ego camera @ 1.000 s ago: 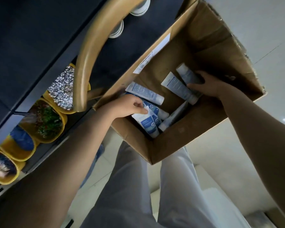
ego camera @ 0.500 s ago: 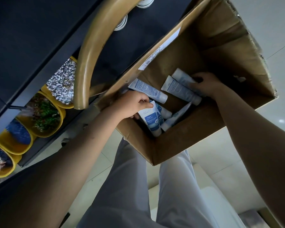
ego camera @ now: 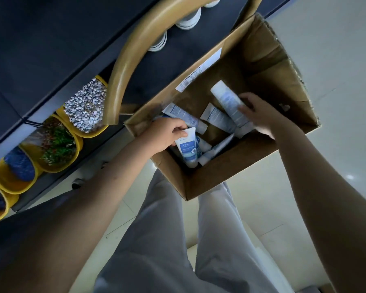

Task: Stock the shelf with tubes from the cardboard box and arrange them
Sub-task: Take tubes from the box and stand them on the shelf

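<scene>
Inside the cardboard box (ego camera: 237, 157), our left hand (ego camera: 163, 134) grips a blue-and-white tube (ego camera: 187, 148) cap-down, our right hand (ego camera: 260, 115) a white tube (ego camera: 226, 98) pointing away.

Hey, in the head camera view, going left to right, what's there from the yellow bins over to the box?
Blue-filled yellow bin → greenery bin → shell bin → left hand → blue-and-white tube → right hand → cardboard box's right wall.

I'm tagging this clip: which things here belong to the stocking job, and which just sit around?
Job: cardboard box; tube in left hand; tube in right hand; loose tubes in the box.
Bystanders: yellow bins of pebbles and plants; curved wooden bar; white shoes.
</scene>
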{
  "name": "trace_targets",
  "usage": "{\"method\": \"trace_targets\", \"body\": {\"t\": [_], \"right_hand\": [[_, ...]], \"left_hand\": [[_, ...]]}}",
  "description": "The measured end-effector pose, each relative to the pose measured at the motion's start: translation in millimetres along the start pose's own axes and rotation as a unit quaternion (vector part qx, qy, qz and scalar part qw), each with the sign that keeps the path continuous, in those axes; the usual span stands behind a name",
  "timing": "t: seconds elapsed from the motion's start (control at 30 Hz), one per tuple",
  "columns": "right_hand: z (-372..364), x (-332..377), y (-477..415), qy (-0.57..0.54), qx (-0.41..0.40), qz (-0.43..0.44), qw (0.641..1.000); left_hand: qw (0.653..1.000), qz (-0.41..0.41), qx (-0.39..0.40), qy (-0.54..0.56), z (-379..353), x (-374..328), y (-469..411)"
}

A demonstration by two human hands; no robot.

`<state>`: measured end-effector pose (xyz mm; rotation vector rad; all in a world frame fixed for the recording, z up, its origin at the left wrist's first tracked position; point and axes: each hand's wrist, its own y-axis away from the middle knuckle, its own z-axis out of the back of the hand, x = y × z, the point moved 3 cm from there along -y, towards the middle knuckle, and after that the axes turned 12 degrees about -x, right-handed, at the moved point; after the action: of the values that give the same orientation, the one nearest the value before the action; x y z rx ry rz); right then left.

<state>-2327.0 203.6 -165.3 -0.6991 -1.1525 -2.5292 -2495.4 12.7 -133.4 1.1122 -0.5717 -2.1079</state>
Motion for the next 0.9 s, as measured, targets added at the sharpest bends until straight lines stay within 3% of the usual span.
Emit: {"method": "trace_targets", "body": {"t": [0.27,0.47,0.53,0.6,0.67,0.8,0.9], "right_hand": [[75.2,64.3,128.7,-0.189,-0.043,-0.005,0.981],[122.3,135.5,215.0,-0.334,0.061,0.016,0.94],[130.9,170.8,242.6,-0.353,0.064,0.029,0.933],[133.1,201.9,262.5,-0.348,0.014,0.052,0.936],[133.0,233.0,277.8,-0.401,-0.028,0.074,0.913],[108.3,287.8,320.5,-0.443,0.018,0.078,0.893],[91.0,315.5,345.7,-0.385,0.017,0.144,0.911]], "left_hand": [[0.973,-0.004,-0.205,0.104,77.6,-64.9,110.7],[0.884,-0.023,-0.362,0.295,133.5,-101.6,208.2],[0.864,-0.041,-0.405,0.297,159.4,-109.2,239.6],[0.848,-0.07,-0.439,0.287,188.9,-111.8,271.2],[0.835,-0.099,-0.467,0.273,217.6,-107.5,301.0],[0.813,-0.144,-0.512,0.236,267.3,-85.1,348.2],[0.795,-0.162,-0.539,0.225,294.8,-64.8,383.9]]}}
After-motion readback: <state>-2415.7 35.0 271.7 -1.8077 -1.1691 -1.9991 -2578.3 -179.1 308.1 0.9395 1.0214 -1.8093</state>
